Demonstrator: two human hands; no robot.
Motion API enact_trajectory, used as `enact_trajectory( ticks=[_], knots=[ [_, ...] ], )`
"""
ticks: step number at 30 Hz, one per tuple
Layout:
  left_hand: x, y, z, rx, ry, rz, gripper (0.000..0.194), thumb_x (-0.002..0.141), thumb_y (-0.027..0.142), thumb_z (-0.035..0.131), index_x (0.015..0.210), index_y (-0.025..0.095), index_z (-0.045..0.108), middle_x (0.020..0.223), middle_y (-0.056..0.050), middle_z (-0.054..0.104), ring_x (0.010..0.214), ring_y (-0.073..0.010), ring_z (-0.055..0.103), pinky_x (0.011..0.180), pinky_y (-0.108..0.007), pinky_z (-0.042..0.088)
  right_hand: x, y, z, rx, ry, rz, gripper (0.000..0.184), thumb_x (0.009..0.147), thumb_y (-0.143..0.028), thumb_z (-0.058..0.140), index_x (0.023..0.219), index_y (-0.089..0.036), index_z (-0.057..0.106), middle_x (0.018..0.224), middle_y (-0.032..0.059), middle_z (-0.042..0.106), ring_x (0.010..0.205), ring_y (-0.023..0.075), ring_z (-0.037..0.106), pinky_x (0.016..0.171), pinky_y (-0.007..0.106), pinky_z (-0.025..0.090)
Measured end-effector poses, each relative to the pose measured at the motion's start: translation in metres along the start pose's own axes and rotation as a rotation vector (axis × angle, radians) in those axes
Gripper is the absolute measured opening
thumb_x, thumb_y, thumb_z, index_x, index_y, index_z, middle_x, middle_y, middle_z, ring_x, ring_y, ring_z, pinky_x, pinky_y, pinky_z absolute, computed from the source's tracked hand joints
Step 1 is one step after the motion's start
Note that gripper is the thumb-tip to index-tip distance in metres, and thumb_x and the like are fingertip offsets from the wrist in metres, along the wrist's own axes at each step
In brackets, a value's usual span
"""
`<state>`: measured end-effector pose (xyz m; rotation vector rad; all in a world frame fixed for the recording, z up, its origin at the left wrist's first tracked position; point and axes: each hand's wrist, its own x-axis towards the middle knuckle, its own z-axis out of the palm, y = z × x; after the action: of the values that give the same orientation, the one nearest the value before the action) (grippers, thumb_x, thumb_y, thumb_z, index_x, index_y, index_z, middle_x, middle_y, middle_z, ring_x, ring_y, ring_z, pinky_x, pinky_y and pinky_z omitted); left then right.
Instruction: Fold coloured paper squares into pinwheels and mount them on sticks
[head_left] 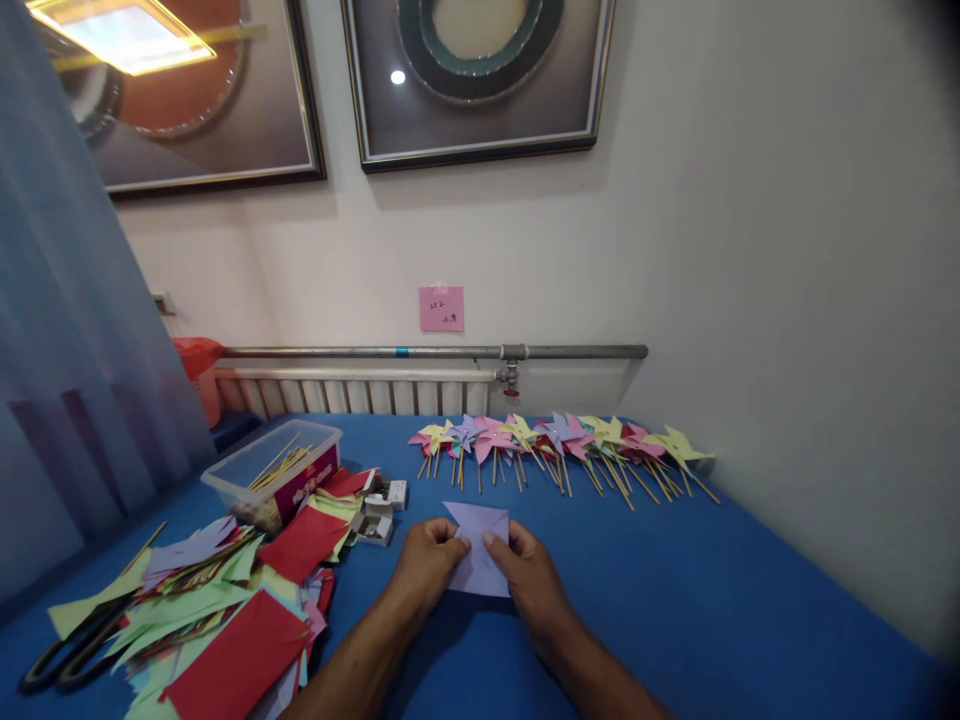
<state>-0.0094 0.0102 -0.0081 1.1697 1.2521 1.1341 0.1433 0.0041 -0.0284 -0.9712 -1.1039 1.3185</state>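
Note:
A pale purple sheet of paper (481, 545) lies on the blue table (675, 610) in front of me. My left hand (425, 568) pinches its left side, fingers curled onto the paper. My right hand (527, 577) pinches the right side, thumb and fingertips pressed on the sheet. Both forearms reach in from the bottom edge. Beyond the hands a row of finished paper pinwheels (559, 445) on wooden sticks lies along the far side of the table.
A heap of red, green, yellow and purple paper scraps (225, 600) covers the left. Black scissors (71, 655) lie at the far left. A clear plastic box of sticks (274, 470) and small white boxes (379, 515) sit nearby. Radiator and wall stand behind.

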Motion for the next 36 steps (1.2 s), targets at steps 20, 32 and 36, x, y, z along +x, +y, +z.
enact_trajectory(
  ticks=[20,32,36],
  knots=[
    [-0.003,-0.003,0.005,0.062,0.026,0.009,0.028,0.068,0.026,0.077,0.057,0.02,0.052,0.048,0.007,0.046,0.046,-0.0085,0.037,0.049,-0.024,0.024,-0.004,-0.013,0.001,0.116,0.068,-0.043,0.042,0.072,-0.059,0.084,0.081,-0.022,0.066,0.076,-0.0011,0.067,0.067,0.0166,0.057,0.064,0.028,0.047],
    [0.0,-0.006,0.006,0.037,-0.011,0.006,0.032,0.065,0.029,0.079,0.056,0.02,0.05,0.047,0.007,0.046,0.046,-0.0086,0.039,0.05,-0.023,0.025,0.0,-0.005,-0.002,0.032,0.044,-0.036,0.04,0.068,-0.055,0.085,0.083,-0.021,0.068,0.07,-0.0024,0.062,0.061,0.0153,0.053,0.059,0.027,0.042],
    [-0.001,-0.005,0.006,0.035,-0.021,0.028,0.033,0.065,0.031,0.078,0.055,0.021,0.049,0.047,0.007,0.044,0.046,-0.0079,0.037,0.05,-0.024,0.024,0.001,-0.004,-0.004,-0.03,0.083,-0.068,0.038,0.064,-0.047,0.088,0.087,-0.022,0.07,0.076,-0.0012,0.066,0.063,0.0159,0.056,0.059,0.027,0.044]
  ],
)
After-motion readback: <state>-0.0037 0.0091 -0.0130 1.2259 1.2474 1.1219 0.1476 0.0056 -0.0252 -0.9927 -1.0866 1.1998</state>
